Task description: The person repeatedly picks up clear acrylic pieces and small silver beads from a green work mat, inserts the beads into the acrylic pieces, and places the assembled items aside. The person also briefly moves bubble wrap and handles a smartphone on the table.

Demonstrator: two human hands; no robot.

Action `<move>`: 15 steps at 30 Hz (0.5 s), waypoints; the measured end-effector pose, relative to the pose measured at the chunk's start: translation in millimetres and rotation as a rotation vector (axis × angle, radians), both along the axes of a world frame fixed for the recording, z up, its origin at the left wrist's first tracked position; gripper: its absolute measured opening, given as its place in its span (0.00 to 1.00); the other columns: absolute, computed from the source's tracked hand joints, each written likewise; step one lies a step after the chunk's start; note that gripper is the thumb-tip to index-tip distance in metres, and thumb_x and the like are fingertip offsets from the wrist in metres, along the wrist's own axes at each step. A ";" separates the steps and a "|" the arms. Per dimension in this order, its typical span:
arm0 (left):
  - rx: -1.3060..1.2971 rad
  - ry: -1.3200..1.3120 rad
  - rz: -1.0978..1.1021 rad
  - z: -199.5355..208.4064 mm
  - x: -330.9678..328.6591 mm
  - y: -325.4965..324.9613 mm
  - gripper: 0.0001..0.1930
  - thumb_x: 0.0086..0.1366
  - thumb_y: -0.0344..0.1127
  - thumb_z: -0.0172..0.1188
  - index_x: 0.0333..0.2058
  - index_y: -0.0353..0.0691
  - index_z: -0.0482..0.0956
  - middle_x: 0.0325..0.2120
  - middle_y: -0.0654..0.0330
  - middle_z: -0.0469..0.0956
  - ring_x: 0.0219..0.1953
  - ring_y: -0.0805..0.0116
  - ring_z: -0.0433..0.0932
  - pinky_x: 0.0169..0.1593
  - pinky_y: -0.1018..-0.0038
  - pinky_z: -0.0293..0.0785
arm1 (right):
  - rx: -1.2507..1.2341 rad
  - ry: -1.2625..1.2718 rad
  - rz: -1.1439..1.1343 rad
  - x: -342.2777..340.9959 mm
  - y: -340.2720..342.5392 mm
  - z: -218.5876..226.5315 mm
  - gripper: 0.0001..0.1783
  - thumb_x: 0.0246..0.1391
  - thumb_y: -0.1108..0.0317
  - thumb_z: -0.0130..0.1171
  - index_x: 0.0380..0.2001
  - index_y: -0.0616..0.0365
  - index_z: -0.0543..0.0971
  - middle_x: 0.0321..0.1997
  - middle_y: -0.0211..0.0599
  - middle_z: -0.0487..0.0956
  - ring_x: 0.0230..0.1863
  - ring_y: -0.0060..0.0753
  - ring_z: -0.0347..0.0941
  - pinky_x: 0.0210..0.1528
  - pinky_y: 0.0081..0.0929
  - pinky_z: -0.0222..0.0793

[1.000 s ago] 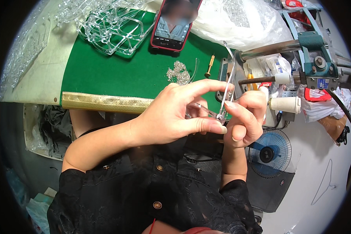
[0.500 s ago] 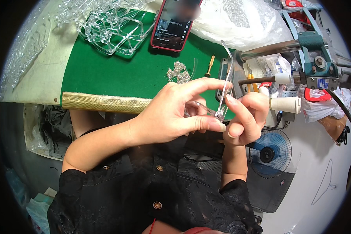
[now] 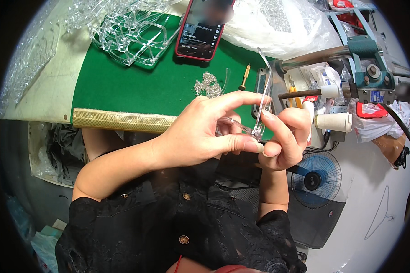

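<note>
A green work mat [image 3: 123, 86] spreads across the table. Past its far right corner bulges a translucent plastic bag [image 3: 282, 27], and off its right side stands a teal bench press [image 3: 369, 68]. A tangle of clear eyeglass frames [image 3: 130, 38] sits on the mat's far left part; a gold textured strip [image 3: 123, 120] runs along its near edge.

Over the mat's near right corner, the left hand [image 3: 200, 129] is closed around a clear eyeglass frame [image 3: 233, 122], thumb beneath the hinge corner, index finger stretched up against the raised temple [image 3: 270, 75]. The right hand [image 3: 287, 136] is loosely curled just beside it, its index fingertip at the temple's lower end; whether it pinches anything there, I cannot tell.

The frame looks like thin plastic: probably very light, fairly stiff, smooth enough to slip, and liable to snap or scratch if the temple is twisted. The thick front corner by the hinge seems the safest place to hold; the long temple likely wants only light fingertip support.

A red-cased smartphone [image 3: 200, 34] lies at the mat's far edge, a brass screwdriver [image 3: 245, 77] near its right edge, and a heap of tiny glittering parts [image 3: 208, 85] left of that.
</note>
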State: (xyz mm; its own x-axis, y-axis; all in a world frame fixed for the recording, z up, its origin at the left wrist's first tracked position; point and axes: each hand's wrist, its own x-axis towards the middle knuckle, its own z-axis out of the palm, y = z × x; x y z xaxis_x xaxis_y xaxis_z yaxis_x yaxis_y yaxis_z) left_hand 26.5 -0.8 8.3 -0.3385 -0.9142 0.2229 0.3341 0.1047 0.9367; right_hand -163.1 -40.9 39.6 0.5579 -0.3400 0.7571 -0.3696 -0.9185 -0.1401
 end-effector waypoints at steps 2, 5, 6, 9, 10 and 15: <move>-0.001 -0.009 0.005 0.7 -0.3 -0.5 0.33 0.54 0.29 0.68 0.59 0.36 0.66 0.19 0.66 0.77 0.24 0.84 0.74 0.31 0.85 0.68 | -0.008 -0.001 -0.007 -0.3 -0.9 -0.8 0.29 0.53 0.42 0.52 0.38 0.57 0.83 0.29 0.31 0.70 0.30 0.30 0.65 0.33 0.27 0.62; 0.022 -0.043 -0.021 4.7 -0.5 -2.9 0.33 0.55 0.28 0.67 0.60 0.37 0.65 0.19 0.68 0.75 0.24 0.85 0.71 0.32 0.85 0.66 | 0.034 -0.026 -0.034 -0.6 0.0 -1.6 0.28 0.54 0.43 0.53 0.38 0.59 0.83 0.29 0.32 0.71 0.31 0.31 0.66 0.33 0.27 0.63; 0.012 -0.040 -0.022 6.1 -1.2 -4.2 0.33 0.55 0.28 0.67 0.60 0.37 0.64 0.20 0.68 0.74 0.24 0.85 0.70 0.32 0.85 0.66 | 0.056 -0.041 -0.044 -0.4 0.4 -1.8 0.28 0.54 0.44 0.53 0.38 0.60 0.83 0.29 0.33 0.71 0.31 0.31 0.66 0.33 0.27 0.63; -0.079 -0.029 -0.017 0.0 -11.7 -12.5 0.35 0.57 0.25 0.64 0.62 0.38 0.59 0.24 0.67 0.73 0.27 0.84 0.69 0.34 0.84 0.67 | 0.284 -0.281 -0.092 -4.4 0.8 -11.8 0.29 0.55 0.43 0.56 0.38 0.64 0.80 0.31 0.34 0.71 0.30 0.28 0.64 0.31 0.24 0.60; -0.116 -0.033 0.008 -1.3 -16.3 -16.3 0.35 0.57 0.25 0.63 0.63 0.38 0.59 0.25 0.67 0.73 0.27 0.84 0.69 0.34 0.84 0.67 | 0.396 -0.399 -0.122 -5.1 1.5 -14.6 0.30 0.54 0.43 0.57 0.37 0.64 0.79 0.33 0.34 0.72 0.31 0.26 0.63 0.31 0.22 0.58; -0.304 -0.147 0.114 -1.5 -40.1 -39.9 0.36 0.57 0.25 0.63 0.63 0.40 0.57 0.36 0.57 0.79 0.35 0.72 0.80 0.41 0.76 0.75 | 0.909 -0.527 0.101 -20.4 -2.2 -6.5 0.24 0.49 0.59 0.65 0.42 0.68 0.76 0.36 0.31 0.73 0.35 0.22 0.67 0.38 0.19 0.61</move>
